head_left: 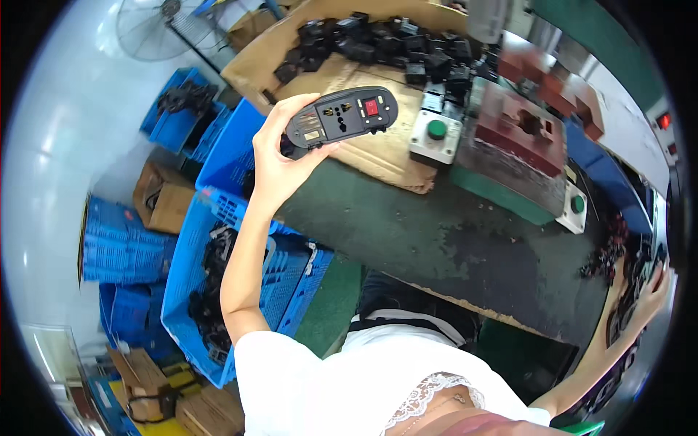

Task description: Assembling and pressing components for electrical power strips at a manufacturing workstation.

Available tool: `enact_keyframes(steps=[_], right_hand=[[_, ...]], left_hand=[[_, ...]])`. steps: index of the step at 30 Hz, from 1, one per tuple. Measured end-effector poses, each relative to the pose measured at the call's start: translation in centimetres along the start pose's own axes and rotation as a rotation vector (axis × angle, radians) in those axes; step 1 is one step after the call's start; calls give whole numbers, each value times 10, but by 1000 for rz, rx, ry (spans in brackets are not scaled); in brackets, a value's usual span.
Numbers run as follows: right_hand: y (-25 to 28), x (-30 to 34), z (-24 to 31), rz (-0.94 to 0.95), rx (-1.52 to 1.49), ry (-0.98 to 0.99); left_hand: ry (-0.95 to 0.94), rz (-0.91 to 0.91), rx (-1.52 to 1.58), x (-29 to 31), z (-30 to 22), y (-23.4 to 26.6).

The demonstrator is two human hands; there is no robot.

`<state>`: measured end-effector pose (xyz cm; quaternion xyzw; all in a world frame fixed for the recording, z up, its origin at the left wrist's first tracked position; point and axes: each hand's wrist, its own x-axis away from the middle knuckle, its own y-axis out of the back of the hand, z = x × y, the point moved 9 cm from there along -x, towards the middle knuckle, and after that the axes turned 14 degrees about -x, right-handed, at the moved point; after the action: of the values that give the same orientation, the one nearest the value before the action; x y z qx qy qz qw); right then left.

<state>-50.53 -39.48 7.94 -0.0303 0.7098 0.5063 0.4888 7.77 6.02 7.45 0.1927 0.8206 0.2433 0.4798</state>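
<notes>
My left hand (285, 151) grips a black oval power socket panel (342, 116) by its left end, raised over the workbench (407, 225). The panel's face is turned up, showing a red rocker switch (372, 107), socket holes and metal contacts. Far to the right, my right hand (653, 296) reaches out beside a pile of black parts (625, 301) at the edge of view. Its fingers look stretched and apart, with nothing visible in them, though they are small and distorted there.
A machine fixture with a dark red block (520, 127) stands on the bench between two green push buttons (436, 130) (577, 204). Black plug parts (414, 47) lie heaped on cardboard (385, 163). Blue crates (182, 291) holding black parts stand left. A fan (171, 11) stands behind.
</notes>
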Motion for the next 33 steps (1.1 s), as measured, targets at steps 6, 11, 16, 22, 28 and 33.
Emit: enact_keyframes(steps=[6,11,16,22,28,33], right_hand=[[-49,-74,256,209,-539,60],[-67,-76,375,417,-785,156],[-37,-84,430,300,-825,505],[-76,-85,387,435,-1166,3],[-158,-51,347,534,-1580,-340],[-163,-70,345,505,-1685,-556]], left_hand=[[192,-92,-176,32,35,43],[282,-127,-269,64,54,73],[217,-97,-563,70,79,79],[272,-10,-1053,87,144,68],[62,-191,-742,26,83,35],[19,15,-764,-41,92,-26]])
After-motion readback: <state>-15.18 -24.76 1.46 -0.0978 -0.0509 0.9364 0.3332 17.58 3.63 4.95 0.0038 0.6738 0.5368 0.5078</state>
